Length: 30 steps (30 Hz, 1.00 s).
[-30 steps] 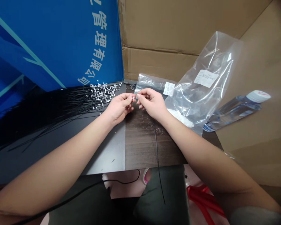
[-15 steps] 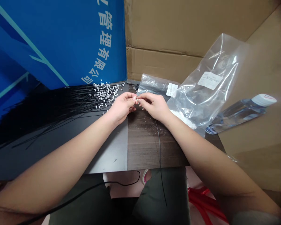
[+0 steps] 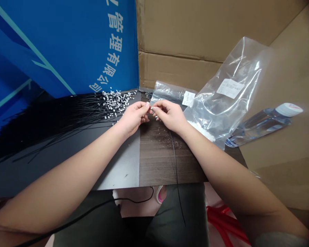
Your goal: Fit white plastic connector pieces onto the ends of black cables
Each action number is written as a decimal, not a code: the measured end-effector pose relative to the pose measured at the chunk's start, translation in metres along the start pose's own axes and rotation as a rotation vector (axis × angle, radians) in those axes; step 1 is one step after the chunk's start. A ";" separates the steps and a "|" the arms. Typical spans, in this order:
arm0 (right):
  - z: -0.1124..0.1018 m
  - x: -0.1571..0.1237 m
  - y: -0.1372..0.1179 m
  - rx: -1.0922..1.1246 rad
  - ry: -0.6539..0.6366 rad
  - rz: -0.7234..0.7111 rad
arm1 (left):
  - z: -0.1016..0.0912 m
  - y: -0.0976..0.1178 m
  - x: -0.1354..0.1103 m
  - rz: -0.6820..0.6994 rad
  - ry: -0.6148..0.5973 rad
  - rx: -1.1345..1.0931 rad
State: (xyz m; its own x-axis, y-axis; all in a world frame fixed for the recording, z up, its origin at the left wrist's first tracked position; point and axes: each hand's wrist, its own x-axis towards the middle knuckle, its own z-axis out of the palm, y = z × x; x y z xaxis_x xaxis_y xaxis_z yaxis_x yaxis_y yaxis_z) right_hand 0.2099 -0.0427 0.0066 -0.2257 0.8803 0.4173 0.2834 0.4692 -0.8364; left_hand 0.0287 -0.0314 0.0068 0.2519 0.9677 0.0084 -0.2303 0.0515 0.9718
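My left hand (image 3: pixel 134 118) and my right hand (image 3: pixel 170 116) meet fingertip to fingertip above the dark wood tabletop. A thin black wire (image 3: pixel 175 161) runs from under my right hand, across the wood and down over the front edge. My right thumb and index finger are pinched on this wire's end. My left fingers are closed in a pinch at the same spot, on a tiny white connector mostly hidden by the fingertips. Left of my hands lies a large pile of black wires (image 3: pixel 48 120), many tipped with white connectors (image 3: pixel 115 103).
A clear plastic bag (image 3: pixel 237 72) holding small white pieces (image 3: pixel 202 130) leans at the right. Behind my hands lies a flatter labelled bag (image 3: pixel 170 92). A water bottle (image 3: pixel 265 125) tilts beside cardboard (image 3: pixel 185 31). A blue printed panel (image 3: pixel 67 41) stands at the back left.
My fingertips have shifted slightly against each other, and the tiny white piece between them is less visible. The wire's hanging end has swung slightly right.
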 end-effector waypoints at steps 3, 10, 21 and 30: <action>-0.001 -0.001 -0.001 0.015 0.002 -0.008 | -0.002 0.003 0.000 -0.059 -0.038 0.012; -0.002 -0.001 -0.001 0.017 -0.017 -0.038 | -0.008 0.005 0.002 -0.014 -0.068 0.035; -0.001 0.001 0.007 0.071 -0.037 -0.069 | -0.010 0.011 0.001 0.006 -0.050 0.090; -0.001 0.001 0.001 0.115 -0.051 -0.043 | -0.016 0.012 0.004 0.058 -0.035 0.151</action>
State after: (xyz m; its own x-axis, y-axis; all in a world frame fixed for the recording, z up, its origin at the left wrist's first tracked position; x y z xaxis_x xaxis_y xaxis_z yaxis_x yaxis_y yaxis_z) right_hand 0.2116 -0.0413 0.0061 -0.2837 0.8534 0.4374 0.1646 0.4927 -0.8545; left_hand 0.0115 -0.0230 0.0149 0.2754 0.9587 0.0709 -0.1019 -0.0442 0.9938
